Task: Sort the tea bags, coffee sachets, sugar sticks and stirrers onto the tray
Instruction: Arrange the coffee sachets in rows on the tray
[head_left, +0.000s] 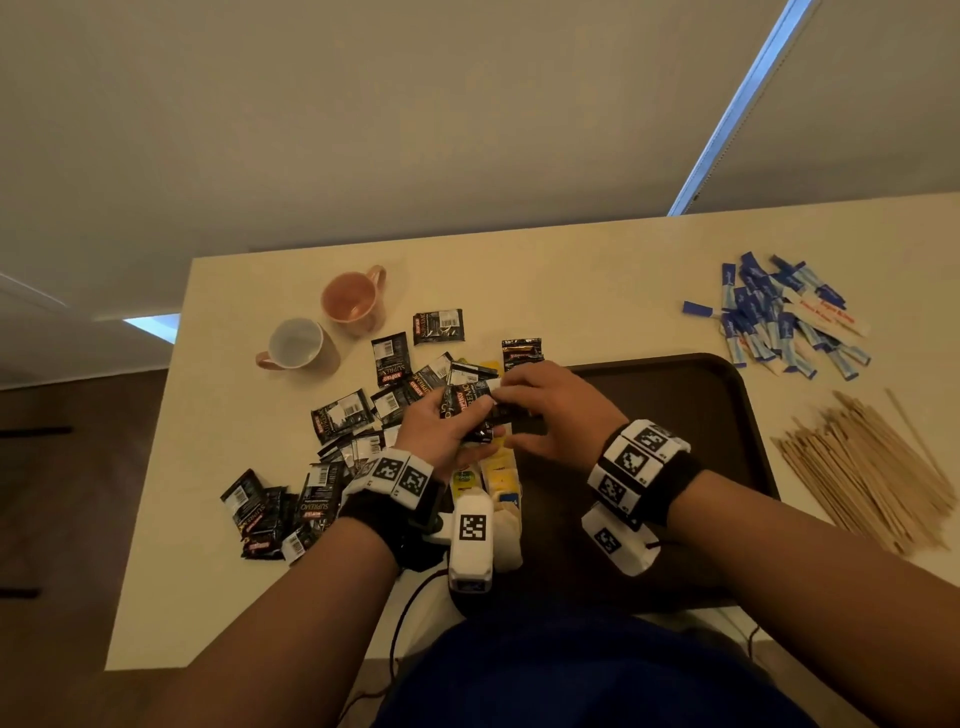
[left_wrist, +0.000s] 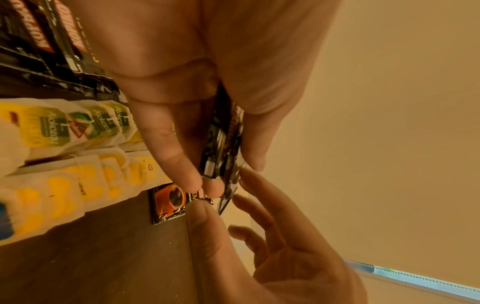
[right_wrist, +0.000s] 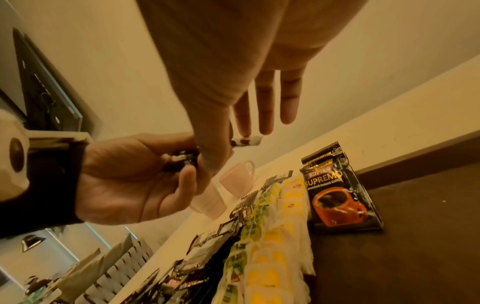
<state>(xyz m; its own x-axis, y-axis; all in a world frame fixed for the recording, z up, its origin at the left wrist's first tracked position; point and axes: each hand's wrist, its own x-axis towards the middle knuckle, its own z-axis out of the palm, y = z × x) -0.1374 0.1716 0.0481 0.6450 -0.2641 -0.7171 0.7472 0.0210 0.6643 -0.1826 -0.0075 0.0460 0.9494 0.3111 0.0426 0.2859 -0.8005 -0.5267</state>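
Observation:
My left hand (head_left: 467, 421) grips a small stack of black coffee sachets (head_left: 470, 402) above the left edge of the dark brown tray (head_left: 701, 410). My right hand (head_left: 506, 400) meets it there. Its thumb and forefinger pinch one sachet of the stack (left_wrist: 223, 144), while its other fingers (right_wrist: 267, 107) stay straight. One coffee sachet (right_wrist: 340, 191) lies flat on the tray beside two rows of yellow and green tea bags (right_wrist: 272, 236). More sachets (head_left: 343, 415) lie scattered on the table to the left. Blue sugar sticks (head_left: 769, 317) and wooden stirrers (head_left: 862, 467) are heaped right of the tray.
Two mugs, one orange (head_left: 353, 299) and one white inside (head_left: 296, 345), stand at the back left of the cream table (head_left: 571, 270). Another pile of sachets (head_left: 280, 512) lies near the table's left front edge. A wall runs behind the table.

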